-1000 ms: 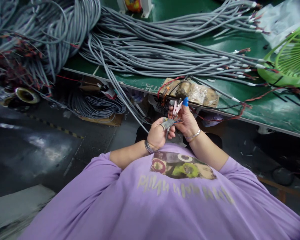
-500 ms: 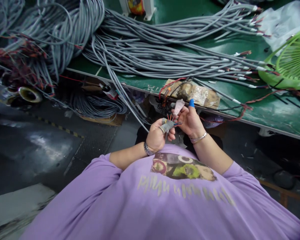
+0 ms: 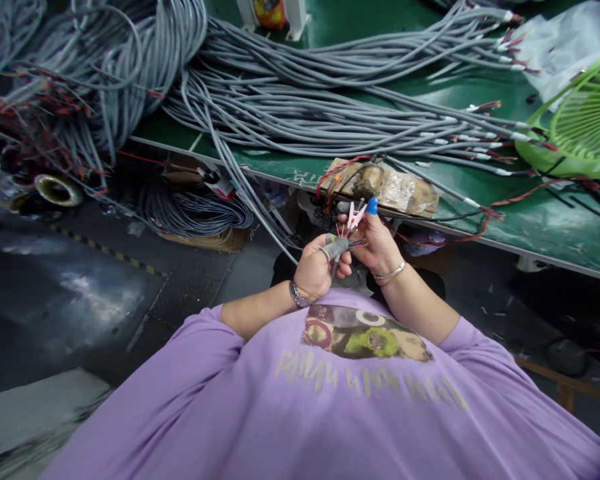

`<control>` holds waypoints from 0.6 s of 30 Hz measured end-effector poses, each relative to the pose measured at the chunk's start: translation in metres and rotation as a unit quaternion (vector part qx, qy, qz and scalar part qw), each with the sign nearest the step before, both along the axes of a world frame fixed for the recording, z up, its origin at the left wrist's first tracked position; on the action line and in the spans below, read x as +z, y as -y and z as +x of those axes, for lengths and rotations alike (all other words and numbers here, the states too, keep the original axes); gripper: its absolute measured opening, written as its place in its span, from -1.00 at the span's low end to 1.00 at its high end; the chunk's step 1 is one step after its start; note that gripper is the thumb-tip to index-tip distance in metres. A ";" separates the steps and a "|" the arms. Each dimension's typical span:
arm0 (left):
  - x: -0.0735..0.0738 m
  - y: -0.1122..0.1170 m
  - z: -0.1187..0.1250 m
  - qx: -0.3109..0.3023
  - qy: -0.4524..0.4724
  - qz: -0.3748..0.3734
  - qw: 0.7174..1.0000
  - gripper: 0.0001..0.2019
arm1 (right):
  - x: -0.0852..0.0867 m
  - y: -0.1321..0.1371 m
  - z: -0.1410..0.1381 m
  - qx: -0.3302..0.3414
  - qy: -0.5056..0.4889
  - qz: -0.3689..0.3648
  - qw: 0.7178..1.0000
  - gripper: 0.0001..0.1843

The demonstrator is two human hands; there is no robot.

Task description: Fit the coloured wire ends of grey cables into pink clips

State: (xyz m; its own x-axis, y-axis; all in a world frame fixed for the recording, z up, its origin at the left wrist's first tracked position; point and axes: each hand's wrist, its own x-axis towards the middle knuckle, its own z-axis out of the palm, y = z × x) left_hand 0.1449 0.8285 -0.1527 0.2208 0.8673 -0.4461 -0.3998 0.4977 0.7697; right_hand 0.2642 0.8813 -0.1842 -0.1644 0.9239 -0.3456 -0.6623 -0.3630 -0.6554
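Note:
My left hand is closed around the end of a grey cable, its thumb wrapped in grey tape. From that grip fan several thin coloured wires, red, orange and blue among them. My right hand, with a blue cover on the thumb tip, is closed on a small pink V-shaped tool like a clip. The tool is just above the wires; whether its tip touches one is too small to tell. Both hands are close together, in front of the bench edge.
Long bundles of grey cables lie across the green bench, with coils at the left. A taped cardboard block sits at the bench edge. To the right are a green basket and a clear plastic bag.
The right hand has shifted slightly left, toward the left hand. The pink tool has turned, and its two arms now show apart. The left hand keeps its hold on the cable.

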 end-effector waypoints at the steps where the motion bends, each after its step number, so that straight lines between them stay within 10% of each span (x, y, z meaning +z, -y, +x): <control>1: 0.000 0.000 0.000 0.000 -0.002 -0.002 1.000 -0.64 | 0.002 -0.001 -0.001 -0.002 -0.003 -0.008 1.000 -0.44; 18: -0.001 0.007 -0.006 0.009 0.004 0.039 0.999 -0.56 | 0.002 0.006 0.005 0.050 -0.008 -0.005 0.999 -0.37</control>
State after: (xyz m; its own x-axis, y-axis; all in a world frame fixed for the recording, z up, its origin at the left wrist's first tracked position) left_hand 0.1389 0.8217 -0.1535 0.2076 0.9031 -0.3759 -0.4151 0.4293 0.8021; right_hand 0.2693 0.8749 -0.1817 -0.2610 0.8991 -0.3515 -0.6333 -0.4343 -0.6406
